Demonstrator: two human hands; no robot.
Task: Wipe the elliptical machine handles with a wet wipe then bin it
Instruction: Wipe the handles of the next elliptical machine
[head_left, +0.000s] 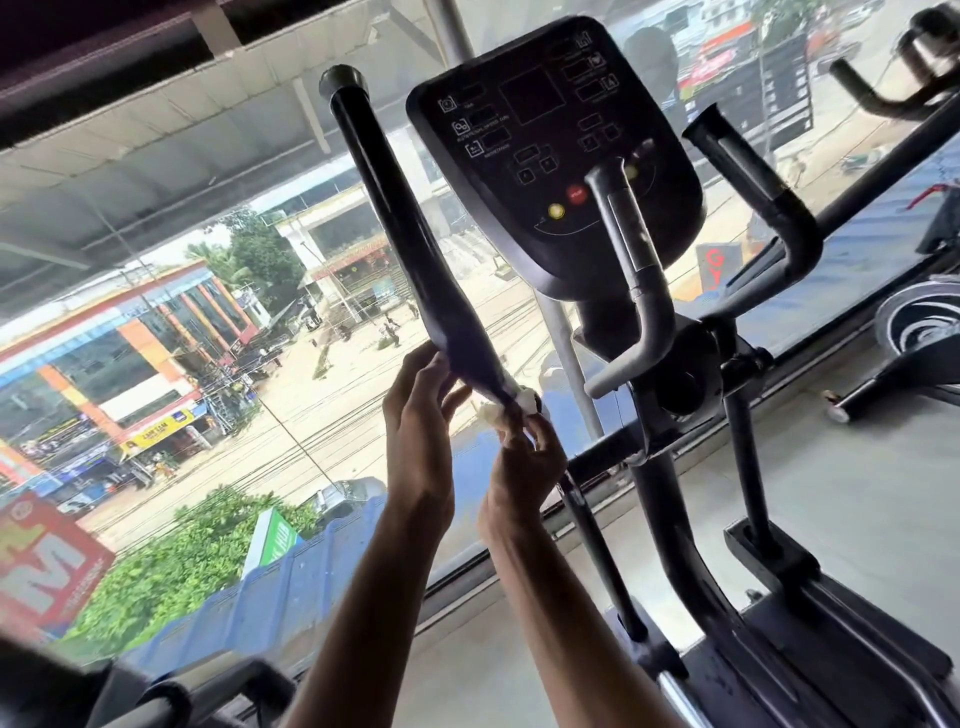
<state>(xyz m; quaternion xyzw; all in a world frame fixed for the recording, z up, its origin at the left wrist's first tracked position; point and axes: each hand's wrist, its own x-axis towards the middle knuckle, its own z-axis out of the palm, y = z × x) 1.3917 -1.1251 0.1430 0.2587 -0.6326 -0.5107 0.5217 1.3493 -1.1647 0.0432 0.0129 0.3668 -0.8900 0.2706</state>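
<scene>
Both my hands meet at the lower end of the left-side handle, with the wipe wrapped round it.

Beyond the big glass window (156, 312) lies a street. In front of it the long black tubular handle (410, 234) slants up and to the left. My left hand (415, 410) curls its fingers round the handle's lower stretch. Just to the right, the crumpled white wet wipe (511, 408) hugs the bar, and my right hand (524, 467) pinches it there from below. Further right stand the dark console panel with red and yellow buttons (550, 156), a short grey curved grip (639, 291) and the other black handle (753, 187), which neither hand touches.
</scene>
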